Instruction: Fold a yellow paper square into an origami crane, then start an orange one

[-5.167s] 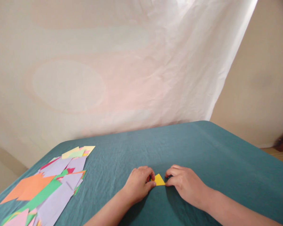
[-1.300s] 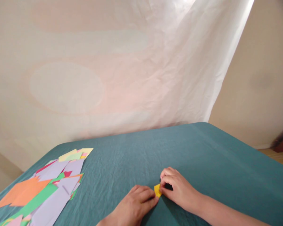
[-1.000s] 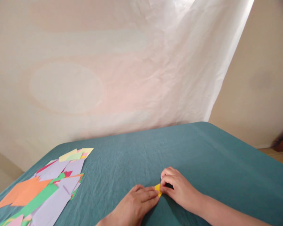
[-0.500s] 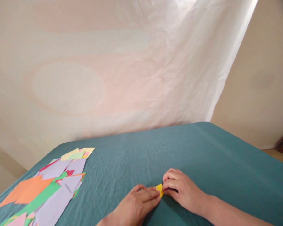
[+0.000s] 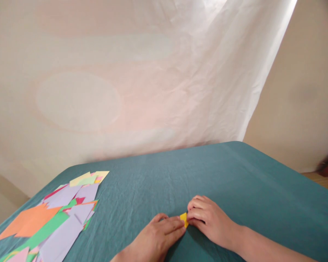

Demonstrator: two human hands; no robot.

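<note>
A small piece of yellow paper [image 5: 184, 219] lies on the dark teal tablecloth [image 5: 142, 189], between my two hands and partly covered by them. My left hand [image 5: 160, 233] rests over its left part, with the fingers stretched flat and close together, pressing it against the cloth. From the right, my right hand [image 5: 209, 218] pinches the paper's right edge between curled fingers and thumb. The fingers hide most of the paper, so its full shape does not show.
A loose spread of coloured paper sheets lies on the left of the table, among them orange [image 5: 32, 221], lilac [image 5: 61, 238], green [image 5: 47, 231] and pale yellow [image 5: 101, 175] ones. A pale hanging cloth [image 5: 142, 98] drops behind the table's far edge.
Both hands keep nearly the same hold on the yellow paper. The whole view has shifted very slightly; the paper sheets lie as before.
</note>
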